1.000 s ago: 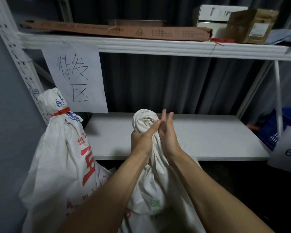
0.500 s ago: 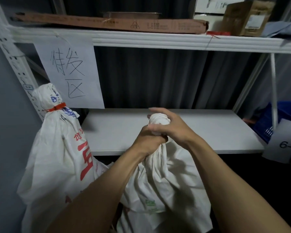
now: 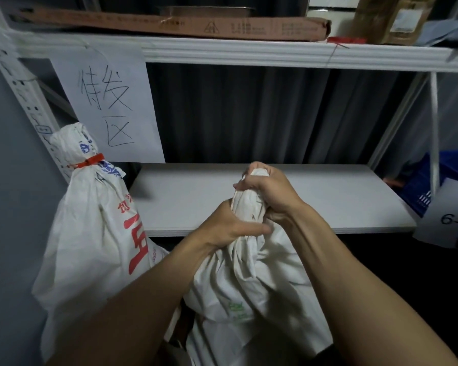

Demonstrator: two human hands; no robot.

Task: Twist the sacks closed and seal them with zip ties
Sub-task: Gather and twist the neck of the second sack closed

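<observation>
A dark corrugated wall is backing a white metal shelf rack (image 3: 249, 52), whose lower shelf board (image 3: 341, 202) is stretching behind the hands. Two sacks are standing before it. At 9 o'clock is a red-lettered white woven sack (image 3: 90, 247), cinched by one red zip tie (image 3: 89, 161); at 6 o'clock is a plain white woven sack (image 3: 262, 286). The left hand (image 3: 230, 228) is gripping its twisted neck, and the right hand (image 3: 271, 191) is curling its fingers (image 3: 245, 184) round the top. Half a second ago the hands were stacked touching; now fabric is showing between them.
</observation>
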